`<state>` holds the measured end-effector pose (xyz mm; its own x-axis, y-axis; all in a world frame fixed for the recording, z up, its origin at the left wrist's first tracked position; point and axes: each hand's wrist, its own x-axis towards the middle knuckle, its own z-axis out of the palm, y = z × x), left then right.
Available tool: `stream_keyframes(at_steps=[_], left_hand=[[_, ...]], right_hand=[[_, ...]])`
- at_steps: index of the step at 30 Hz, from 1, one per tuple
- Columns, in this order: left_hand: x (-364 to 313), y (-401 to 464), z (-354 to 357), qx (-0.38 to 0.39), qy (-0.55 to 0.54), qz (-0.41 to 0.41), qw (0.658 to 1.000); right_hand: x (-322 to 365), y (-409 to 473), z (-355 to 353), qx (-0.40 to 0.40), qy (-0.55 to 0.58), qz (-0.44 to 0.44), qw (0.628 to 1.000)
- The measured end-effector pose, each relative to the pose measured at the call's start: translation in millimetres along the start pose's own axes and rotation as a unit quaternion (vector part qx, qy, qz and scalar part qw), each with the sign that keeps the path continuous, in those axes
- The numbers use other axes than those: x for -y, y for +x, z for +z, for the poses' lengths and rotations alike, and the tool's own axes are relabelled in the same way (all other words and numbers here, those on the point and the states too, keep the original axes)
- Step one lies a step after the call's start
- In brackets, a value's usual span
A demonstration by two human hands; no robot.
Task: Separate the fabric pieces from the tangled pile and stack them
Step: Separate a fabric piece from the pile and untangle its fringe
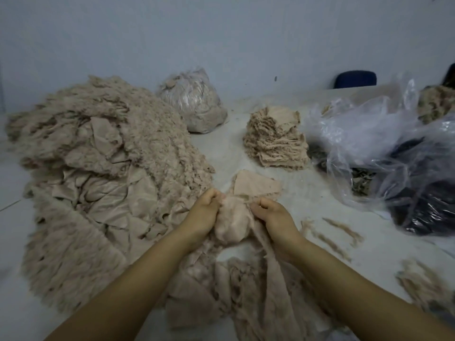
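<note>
nearest the camera, two bare forearms reach forward over a loose spill of beige fabric scraps [221,291] lying on the pale work surface [307,193]. the left hand [204,212] and the right hand [273,215] meet just above that spill, each with fingers curled tight and pinching an edge of the same fuzzy beige fabric piece [230,222], which bunches into a rounded lump between them. a long strip of the same cloth trails down from under the right hand toward the bottom edge. just beyond the knuckles a flat, smoother beige piece [256,187] sticks out and lies on the surface, touching the held bundle.

to the right of the right forearm, a few thin frayed strips [330,239] lie apart on the surface, and a fluffier tuft [423,286] sits near the right edge.

to the left, the big tangled pile [98,173] of beige fleece and smooth backing spreads wide, its near edge running up against the left hand and arm.

farther back, right of centre, a neat stack of beige pieces [275,139] stands on its own, well apart from the hands. beside it on the right, crumpled clear plastic bags [381,143] hold dark material. behind the pile, a tied clear bag of beige scraps [194,104] rests near the wall [221,33]. at the far right a dark blue chair back [355,78] shows, and another beige bundle [437,104] sits at the edge.
</note>
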<state>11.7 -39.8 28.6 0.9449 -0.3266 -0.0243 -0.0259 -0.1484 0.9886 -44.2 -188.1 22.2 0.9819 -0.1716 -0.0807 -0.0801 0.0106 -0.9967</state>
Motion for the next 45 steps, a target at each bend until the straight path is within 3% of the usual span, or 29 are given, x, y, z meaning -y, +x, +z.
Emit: stream_keyframes(at_steps=[2, 4, 8, 10, 13, 15, 17, 19, 22, 25, 28, 30, 33, 42, 45], left_hand=[[-5.2, 1.4, 6.8, -0.023, -0.014, -0.004, 1.000], [-10.4, 2.8, 8.8, -0.024, -0.049, -0.002, 0.998], [-15.9, 4.2, 9.9, 0.089, -0.193, -0.103, 0.972], [-10.3, 3.7, 17.4, 0.086, -0.155, -0.088, 0.980], [-8.6, 9.8, 20.9, 0.024, -0.134, -0.039, 0.990], [-11.2, 17.2, 18.0, 0.004, -0.033, 0.008, 0.999], [-13.5, 26.0, 11.7, -0.057, 0.064, 0.042, 0.995], [-13.4, 32.4, 6.7, -0.095, 0.071, 0.042, 0.992], [-13.7, 37.0, 0.8, -0.037, -0.027, -0.041, 0.998], [-5.0, 34.2, 0.1, 0.068, -0.010, -0.071, 0.995], [-1.2, 41.1, 6.3, 0.012, 0.011, -0.025, 1.000], [-5.3, 46.3, 10.2, -0.031, -0.075, -0.050, 0.995], [-8.1, 44.7, 11.6, 0.074, -0.185, -0.129, 0.971], [14.7, 45.8, 6.6, 0.214, 0.031, -0.121, 0.969], [13.9, 51.7, -6.3, 0.206, 0.111, -0.124, 0.964]], right_hand=[[3.8, -1.1, 3.4, 0.002, 0.117, 0.061, 0.991], [3.2, -2.5, 4.7, -0.001, 0.149, 0.092, 0.985], [-1.1, -1.8, 4.3, -0.032, 0.147, 0.081, 0.985], [-4.3, 2.6, 0.3, -0.049, 0.158, 0.063, 0.984], [4.0, 7.1, -3.5, 0.006, 0.140, 0.050, 0.989], [8.2, 11.3, -4.9, 0.027, 0.099, 0.046, 0.994], [4.6, 19.0, -7.2, -0.003, 0.090, 0.060, 0.994], [0.7, 23.6, -6.8, -0.048, 0.072, 0.061, 0.994], [-2.4, 25.6, -5.6, -0.086, 0.107, 0.091, 0.986], [1.6, 28.0, -5.1, -0.054, 0.134, 0.113, 0.983], [5.7, 30.5, -2.3, 0.009, 0.050, 0.103, 0.993], [5.0, 34.2, 0.8, 0.009, 0.071, 0.101, 0.992], [5.6, 42.4, 2.1, -0.037, 0.130, 0.084, 0.987], [2.9, 69.6, -24.0, -0.207, 0.170, 0.068, 0.961], [7.9, 75.2, -42.8, -0.151, 0.102, 0.091, 0.979]])
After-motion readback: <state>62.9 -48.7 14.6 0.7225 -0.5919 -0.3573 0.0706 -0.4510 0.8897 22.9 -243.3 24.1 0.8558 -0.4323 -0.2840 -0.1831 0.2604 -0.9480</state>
